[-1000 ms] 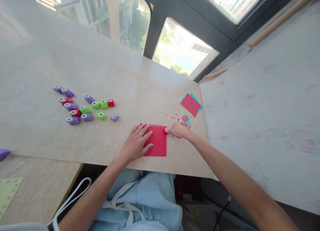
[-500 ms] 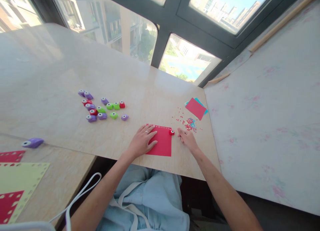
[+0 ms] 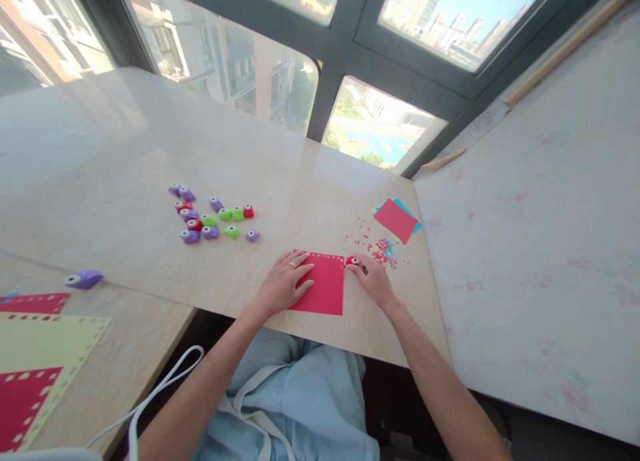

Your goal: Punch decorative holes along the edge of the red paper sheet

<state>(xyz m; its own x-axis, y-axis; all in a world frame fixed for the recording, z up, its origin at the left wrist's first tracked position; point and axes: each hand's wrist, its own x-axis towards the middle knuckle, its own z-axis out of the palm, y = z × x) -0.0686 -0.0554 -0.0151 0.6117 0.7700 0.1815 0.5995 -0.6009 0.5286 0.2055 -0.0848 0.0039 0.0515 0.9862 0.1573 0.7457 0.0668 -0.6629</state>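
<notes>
A sheet of red paper (image 3: pixel 325 289) lies on the table, with a row of small punched holes along its far edge. My left hand (image 3: pixel 286 281) rests flat on its left part, fingers spread, a ring on one finger. Just off the sheet's right edge, near the far corner, my right hand (image 3: pixel 374 280) grips a small red craft punch (image 3: pixel 353 261) between thumb and fingers. Beyond that hand lies a scatter of tiny red and blue paper cut-outs (image 3: pixel 385 252).
Several purple, red and green craft punches (image 3: pixel 207 219) stand at the left. Another purple punch (image 3: pixel 84 279) sits farther left, near punched red and yellow sheets (image 3: pixel 50 341). Small coloured cards (image 3: pixel 397 220) are stacked by the wall. A white cable (image 3: pixel 165 381) hangs at the front left.
My right hand has closed on the red punch and drawn it right, off the paper's edge. My left hand stays on the sheet. The view has shifted slightly.
</notes>
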